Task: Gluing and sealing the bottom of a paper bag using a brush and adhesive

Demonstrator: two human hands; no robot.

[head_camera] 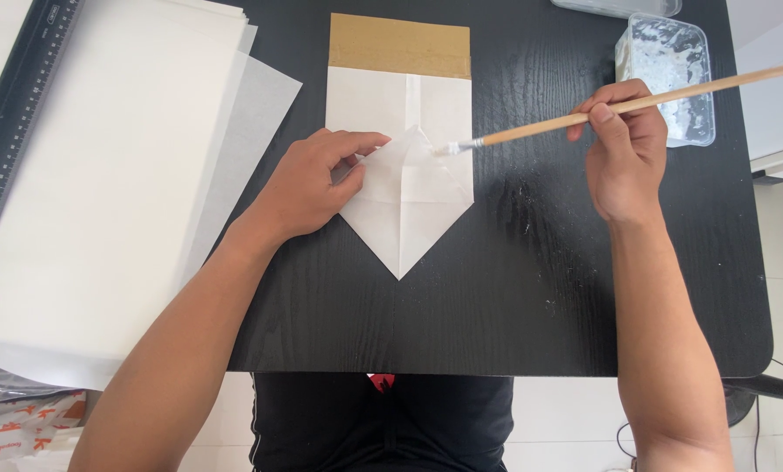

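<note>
Black wood-grain tabletop (514, 297) fills the middle of the view, and nearest its front edge lies the pointed lower tip of a white folded paper piece (404, 218), creased so its bottom forms a downward triangle. The left hand (308, 183) rests flat on the left side of that paper, thumb and forefinger pressed together on the edge of a raised flap and holding it down. The right hand (623, 149) hovers to the right above the bare table, fingers pinched around a long wooden-handled brush (619, 107) whose white bristle tip touches the right slope of the folded flap. Judging by how things lie, the folds are already made and creased, and paste is only now being laid along one flap edge; the left slope looks untouched and nothing appears stuck down yet. Farther up, the paper's top end carries a brown kraft cardboard strip (400, 45). At the far right stands a clear plastic tub of white paste (667, 74), well apart from the paper. To the left lies a stack of large white sheets (103, 192) with a black ruler (20, 114) across its far corner.
</note>
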